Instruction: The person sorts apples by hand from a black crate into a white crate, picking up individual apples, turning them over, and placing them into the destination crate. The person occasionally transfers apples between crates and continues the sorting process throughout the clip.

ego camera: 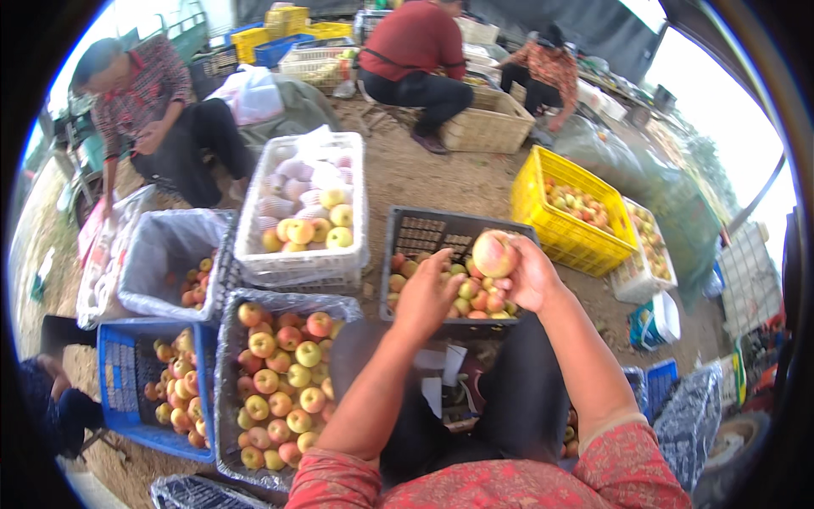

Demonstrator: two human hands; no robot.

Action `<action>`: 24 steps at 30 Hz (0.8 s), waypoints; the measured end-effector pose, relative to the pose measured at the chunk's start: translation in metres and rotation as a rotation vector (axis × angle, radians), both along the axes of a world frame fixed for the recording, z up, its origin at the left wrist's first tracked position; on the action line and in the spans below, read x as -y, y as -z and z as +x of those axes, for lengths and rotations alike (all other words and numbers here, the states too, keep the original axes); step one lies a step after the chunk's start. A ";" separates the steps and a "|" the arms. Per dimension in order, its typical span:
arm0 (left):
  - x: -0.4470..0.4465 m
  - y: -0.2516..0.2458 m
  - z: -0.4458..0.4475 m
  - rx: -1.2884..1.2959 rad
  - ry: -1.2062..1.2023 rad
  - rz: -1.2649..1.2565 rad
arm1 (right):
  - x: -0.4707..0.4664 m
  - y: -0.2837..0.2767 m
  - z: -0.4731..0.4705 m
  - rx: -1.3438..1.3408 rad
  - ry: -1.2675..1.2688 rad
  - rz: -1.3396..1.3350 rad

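Observation:
An apple (495,254), pale with a red blush, is held up in my right hand (531,270), above a black plastic crate (416,232). Several red and green apples (474,292) lie in that crate, partly hidden by my arms. My left hand (429,289) hovers left of the held apple, fingers spread and nothing in it. To my left stands a plastic-lined crate (222,382) full of red and yellow-green apples (280,401).
A white crate (302,254) holds apples, some in foam nets. Left are a lined crate (172,223) and a blue crate (108,382); right, a yellow crate (572,245), a white crate (642,289) and a bucket (664,318). Other people (413,44) sit around on the dirt ground.

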State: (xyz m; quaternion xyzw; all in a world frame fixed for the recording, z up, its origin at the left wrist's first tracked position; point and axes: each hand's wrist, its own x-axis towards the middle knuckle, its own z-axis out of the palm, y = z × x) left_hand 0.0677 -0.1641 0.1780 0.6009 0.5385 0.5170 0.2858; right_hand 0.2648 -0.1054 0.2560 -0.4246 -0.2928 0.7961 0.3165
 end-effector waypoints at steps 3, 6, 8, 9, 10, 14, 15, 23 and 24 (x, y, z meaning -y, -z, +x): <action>-0.013 0.005 0.003 0.264 0.201 -0.042 | -0.003 0.022 -0.018 0.064 -0.013 -0.002; -0.021 0.008 0.007 0.335 0.180 -0.049 | -0.006 0.044 -0.039 0.124 -0.016 0.004; -0.023 0.010 0.006 0.469 0.104 -0.046 | -0.006 0.052 -0.054 0.123 0.027 0.116; -0.023 0.011 0.002 0.369 0.061 -0.022 | -0.006 0.053 -0.061 0.162 0.018 0.182; -0.022 0.011 -0.001 0.341 -0.003 -0.002 | -0.005 0.053 -0.067 0.077 -0.032 0.245; -0.012 0.010 -0.016 0.357 -0.224 -0.007 | 0.001 0.062 -0.098 0.086 0.023 0.325; -0.011 0.008 -0.018 0.416 -0.264 -0.022 | 0.001 0.065 -0.101 0.038 -0.022 0.348; -0.024 -0.002 -0.014 1.174 0.035 -0.234 | 0.005 0.084 -0.065 -0.117 0.037 0.347; -0.027 -0.001 -0.011 1.208 0.101 -0.241 | 0.004 0.084 -0.059 -0.110 0.047 0.361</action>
